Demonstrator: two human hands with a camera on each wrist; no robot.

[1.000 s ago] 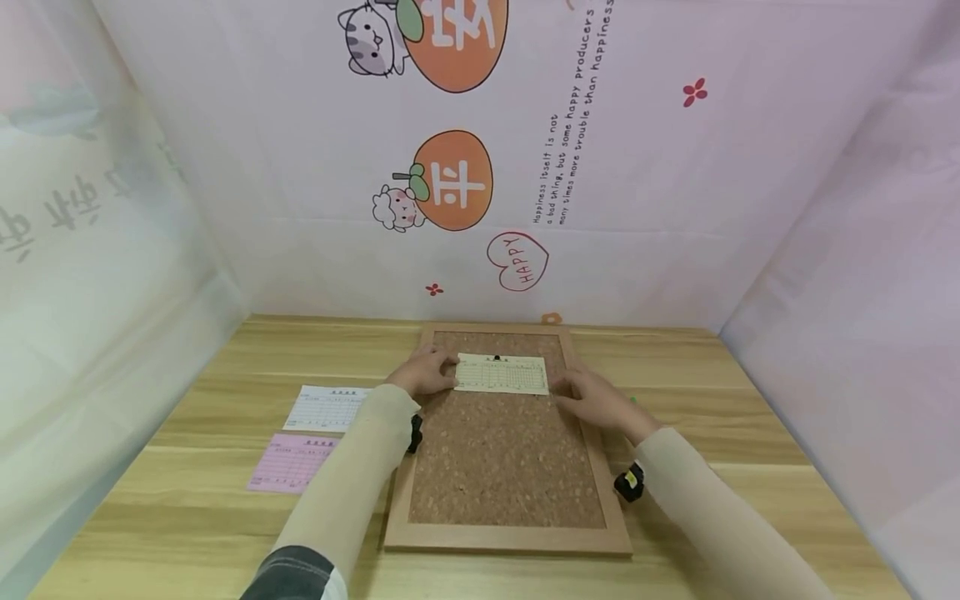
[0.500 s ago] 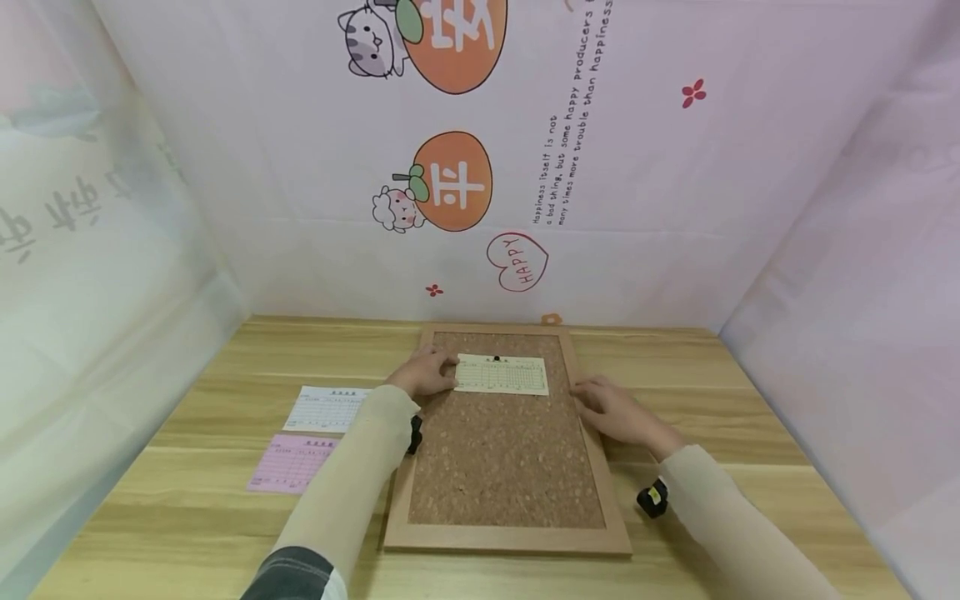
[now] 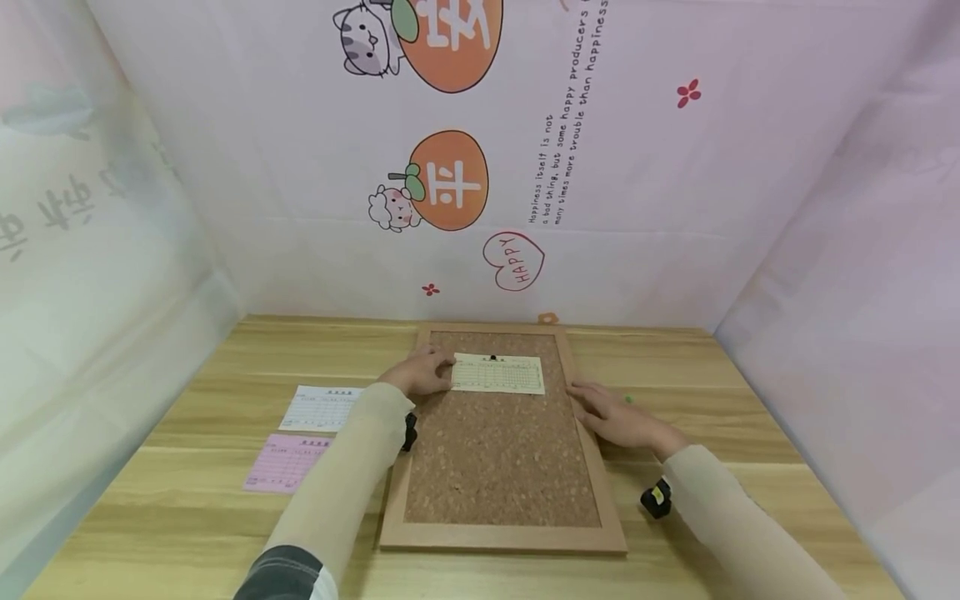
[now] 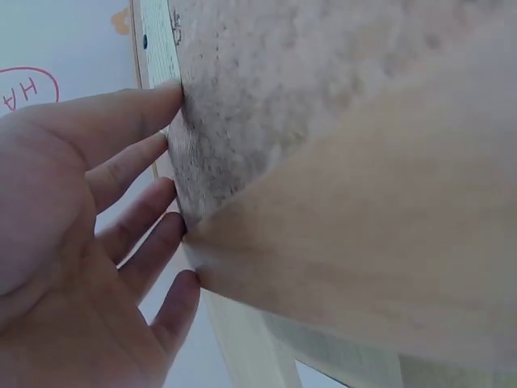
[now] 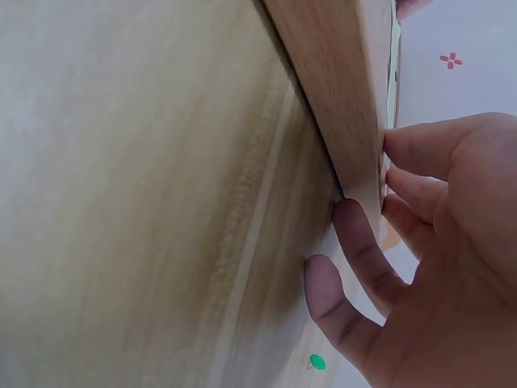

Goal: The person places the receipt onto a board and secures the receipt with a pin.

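Observation:
A pale yellow ruled paper slip [image 3: 498, 377] lies across the upper part of a wood-framed cork board [image 3: 498, 467]. At its top middle is a small black pin head [image 3: 493, 357]. My left hand [image 3: 422, 372] rests at the slip's left edge, thumb and fingertips touching slip and board. In the left wrist view its fingers [image 4: 149, 250] are spread and fairly straight. My right hand [image 3: 618, 421] touches the right side of the board's frame, fingers extended, nothing held. The right wrist view shows its fingertips along the frame's edge [image 5: 339, 89].
Left of the board, a white ruled slip [image 3: 311, 408] and a pink one [image 3: 277, 467] lie on the wooden table [image 3: 172, 517], partly behind the left sleeve. A green pushpin [image 5: 317, 362] lies beyond the right hand. Printed white cloth [image 3: 637, 208] encloses the back and sides.
My right hand has left the slip's lower right corner and moved right onto the board's frame. My left hand stays at the slip's left edge. The head view has shifted slightly.

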